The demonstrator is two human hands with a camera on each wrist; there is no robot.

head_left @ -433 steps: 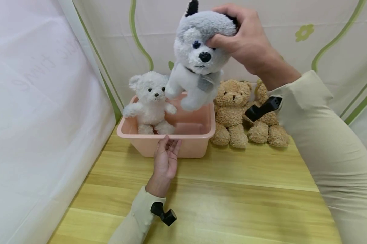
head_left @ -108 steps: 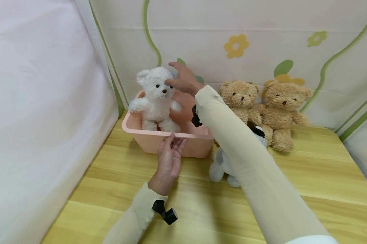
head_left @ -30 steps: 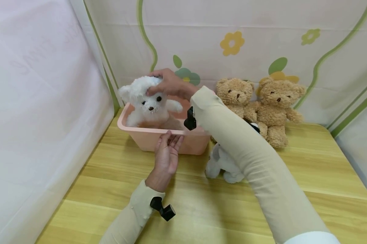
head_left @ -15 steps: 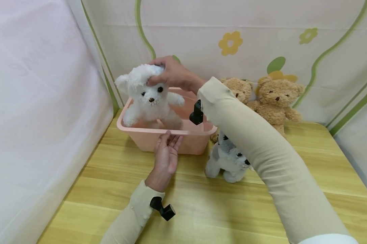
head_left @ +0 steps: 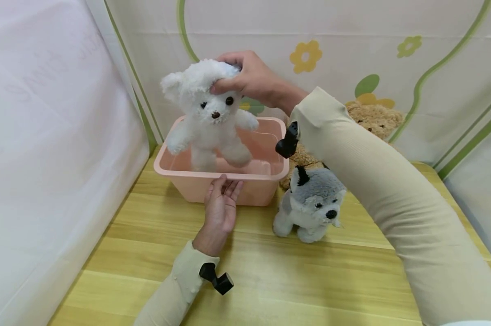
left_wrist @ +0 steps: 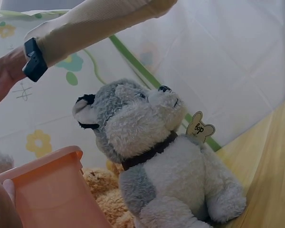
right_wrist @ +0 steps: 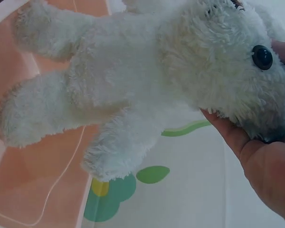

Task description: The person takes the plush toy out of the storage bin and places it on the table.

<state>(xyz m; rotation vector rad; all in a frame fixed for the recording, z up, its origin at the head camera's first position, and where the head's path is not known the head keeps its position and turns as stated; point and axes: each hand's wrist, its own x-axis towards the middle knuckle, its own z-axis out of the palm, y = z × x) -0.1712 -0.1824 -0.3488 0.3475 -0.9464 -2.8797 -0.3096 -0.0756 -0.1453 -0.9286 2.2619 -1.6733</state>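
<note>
My right hand (head_left: pixel 255 79) grips the head of a white teddy bear (head_left: pixel 214 129), thumb across its forehead. The bear hangs upright in the pink plastic bin (head_left: pixel 221 175), its legs below the rim level; the right wrist view shows the bear (right_wrist: pixel 118 61) with fingers around its head. My left hand (head_left: pixel 223 208) holds the bin's front rim, palm up, with fingers curled beneath. A grey and white husky plush (head_left: pixel 315 206) with a dark collar stands on the table right of the bin; its tag shows beside the husky (left_wrist: pixel 156 156) in the left wrist view.
A brown teddy bear (head_left: pixel 376 118) sits at the back right, partly behind my right arm. Brown fur of another bear (head_left: pixel 302 156) shows beside the bin. A patterned cloth wall (head_left: pixel 351 36) borders the wooden table (head_left: pixel 270 280).
Earlier my right hand held the husky, which then stood on the table. Afterwards it gripped the white bear's head and lifted it up within the bin. The left hand stays at the rim.
</note>
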